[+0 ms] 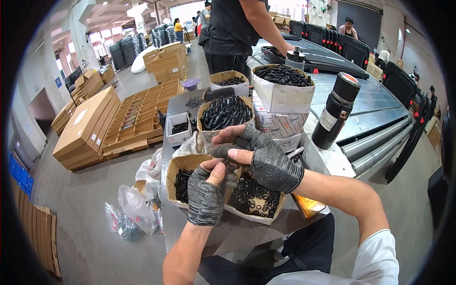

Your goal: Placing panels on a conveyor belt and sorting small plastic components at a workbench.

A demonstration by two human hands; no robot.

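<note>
Both hands, in grey knit fingerless gloves, meet at the picture's centre: the left hand [205, 190] and right hand [266, 159] pinch a small dark part [231, 164] between the fingertips, too small to make out. Below it, at 6 o'clock, a torn cardboard box of black rings [254, 199] sits on the counter [237, 235]. At 12 o'clock stands a white box of black screws [282, 88]; at 2 o'clock, a black flask with a white label [336, 110].

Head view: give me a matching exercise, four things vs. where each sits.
Things:
1. black bottle
2. box of black rings
3. white box of black parts
4. clear plastic bags

Places:
A. on the floor, left of the table
B. under the hands
C. stacked on another printed box
D. upright at the conveyor's edge

Pairs: 1-D, 2-B, 3-C, 4-A
</note>
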